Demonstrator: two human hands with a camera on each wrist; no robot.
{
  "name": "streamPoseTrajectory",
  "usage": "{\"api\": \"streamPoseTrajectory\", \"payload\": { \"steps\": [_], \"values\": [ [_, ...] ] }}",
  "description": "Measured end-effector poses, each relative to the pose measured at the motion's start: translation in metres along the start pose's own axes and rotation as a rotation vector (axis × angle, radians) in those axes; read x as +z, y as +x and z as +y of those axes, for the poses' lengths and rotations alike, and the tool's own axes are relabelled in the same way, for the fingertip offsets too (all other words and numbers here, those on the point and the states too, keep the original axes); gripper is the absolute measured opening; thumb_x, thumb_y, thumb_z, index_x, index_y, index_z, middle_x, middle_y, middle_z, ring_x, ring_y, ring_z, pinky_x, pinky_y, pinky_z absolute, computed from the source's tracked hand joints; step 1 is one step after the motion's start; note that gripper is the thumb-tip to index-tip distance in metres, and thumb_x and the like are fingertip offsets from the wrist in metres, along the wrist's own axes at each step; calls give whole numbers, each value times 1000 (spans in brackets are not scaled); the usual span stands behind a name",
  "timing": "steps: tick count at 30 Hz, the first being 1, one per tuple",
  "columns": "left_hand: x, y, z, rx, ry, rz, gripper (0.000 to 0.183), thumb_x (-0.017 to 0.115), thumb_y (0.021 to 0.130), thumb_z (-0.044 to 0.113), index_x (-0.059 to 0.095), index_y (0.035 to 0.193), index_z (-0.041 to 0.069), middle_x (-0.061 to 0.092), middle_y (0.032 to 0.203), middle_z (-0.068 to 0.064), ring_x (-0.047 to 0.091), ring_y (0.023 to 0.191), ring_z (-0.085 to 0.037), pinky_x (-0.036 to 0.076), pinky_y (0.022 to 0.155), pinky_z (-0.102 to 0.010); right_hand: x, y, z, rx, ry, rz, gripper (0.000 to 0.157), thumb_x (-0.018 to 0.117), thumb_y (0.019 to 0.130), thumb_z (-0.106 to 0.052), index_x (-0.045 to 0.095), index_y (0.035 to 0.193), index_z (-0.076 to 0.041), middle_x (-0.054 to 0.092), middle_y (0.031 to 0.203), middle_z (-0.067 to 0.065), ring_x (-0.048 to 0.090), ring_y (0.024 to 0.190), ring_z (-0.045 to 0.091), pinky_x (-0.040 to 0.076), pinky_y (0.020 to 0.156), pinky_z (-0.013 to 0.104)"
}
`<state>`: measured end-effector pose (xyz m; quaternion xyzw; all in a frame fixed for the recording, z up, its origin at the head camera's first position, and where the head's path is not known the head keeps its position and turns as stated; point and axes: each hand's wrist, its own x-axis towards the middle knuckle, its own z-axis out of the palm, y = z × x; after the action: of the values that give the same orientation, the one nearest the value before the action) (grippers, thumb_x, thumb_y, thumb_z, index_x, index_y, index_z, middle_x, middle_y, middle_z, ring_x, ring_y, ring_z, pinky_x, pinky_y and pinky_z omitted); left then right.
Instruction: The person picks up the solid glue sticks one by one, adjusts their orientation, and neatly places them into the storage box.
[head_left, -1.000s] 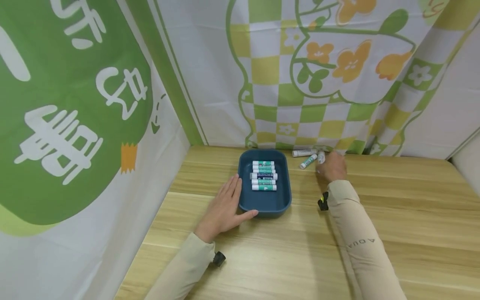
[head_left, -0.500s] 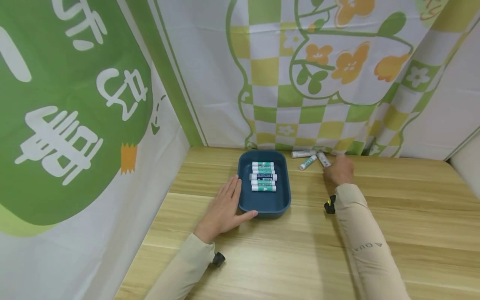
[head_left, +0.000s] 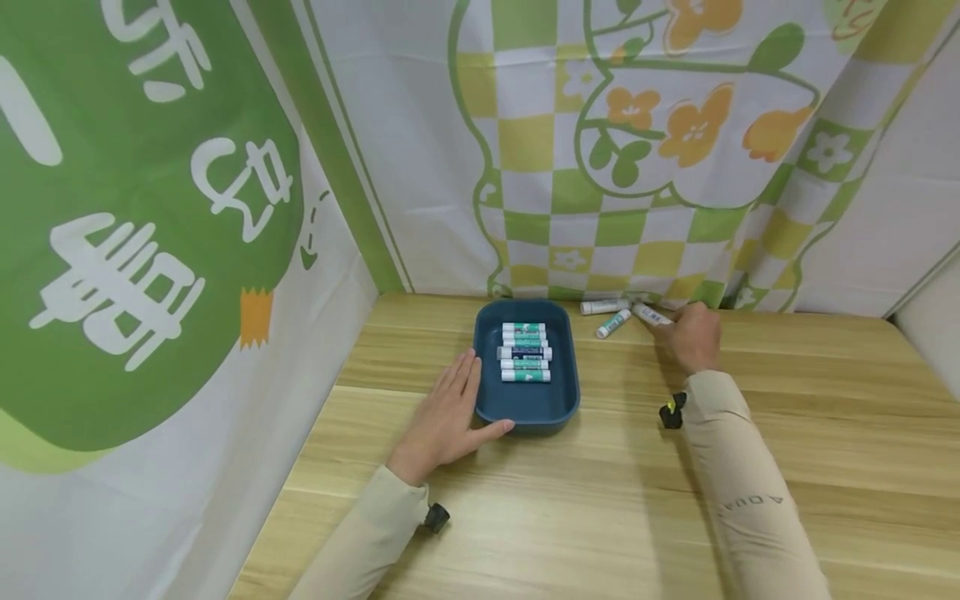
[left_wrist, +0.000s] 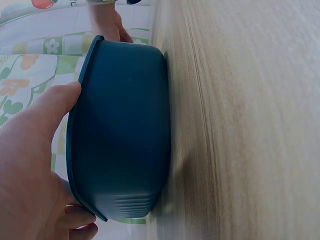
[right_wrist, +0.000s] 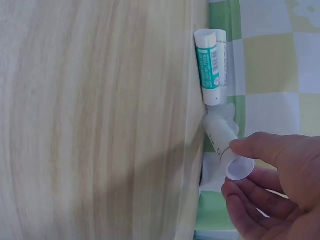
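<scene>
Your right hand [head_left: 693, 337] pinches a white tube [head_left: 652, 314] at the back of the table [head_left: 585, 517]; your left hand [head_left: 442, 417] touches the blue tray [head_left: 525, 408].
Right thumb and fingers pinch one end of this tube, near the patterned cloth [head_left: 592, 229]; close by lie a green-labelled tube [head_left: 612, 323] and another white tube [head_left: 603, 307]. Your left fingers lie straight along the tray's left side, the thumb spread apart onto its near rim. Five tubes [head_left: 525, 353] lie inside in a row.
</scene>
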<state>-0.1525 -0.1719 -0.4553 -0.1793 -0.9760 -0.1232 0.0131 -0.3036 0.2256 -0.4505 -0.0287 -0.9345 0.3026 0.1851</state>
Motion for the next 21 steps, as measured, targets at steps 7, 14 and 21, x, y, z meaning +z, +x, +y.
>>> {"api": "streamPoseTrajectory", "payload": {
  "steps": [7, 14, 21],
  "values": [
    [1, 0, 0, 8, 4, 19, 114, 50, 97, 78, 16, 167, -4, 11, 177, -21, 15, 166, -35, 21, 135, -49, -11, 1, -3, -68, 22, 46, 18, 76, 85, -7, 80, 89, 11, 75, 84, 31, 67, 80, 52, 52, 74, 59],
    [1, 1, -2, 9, 2, 2, 114, 47, 97, 79, 12, 168, -3, 9, 177, -21, 15, 166, -36, 20, 135, -49, -23, 2, -10, -77, 63, 21, 22, 78, 90, -11, 80, 101, 9, 78, 93, 29, 69, 85, 47, 51, 74, 50],
    [1, 0, -1, 6, 3, -5, 114, 46, 97, 80, 11, 168, -2, 8, 177, -20, 14, 166, -36, 19, 135, -49, -34, 3, -15, -51, 67, -33, 24, 78, 93, -16, 81, 103, 5, 79, 99, 27, 69, 80, 35, 46, 67, 32]
  ]
}}
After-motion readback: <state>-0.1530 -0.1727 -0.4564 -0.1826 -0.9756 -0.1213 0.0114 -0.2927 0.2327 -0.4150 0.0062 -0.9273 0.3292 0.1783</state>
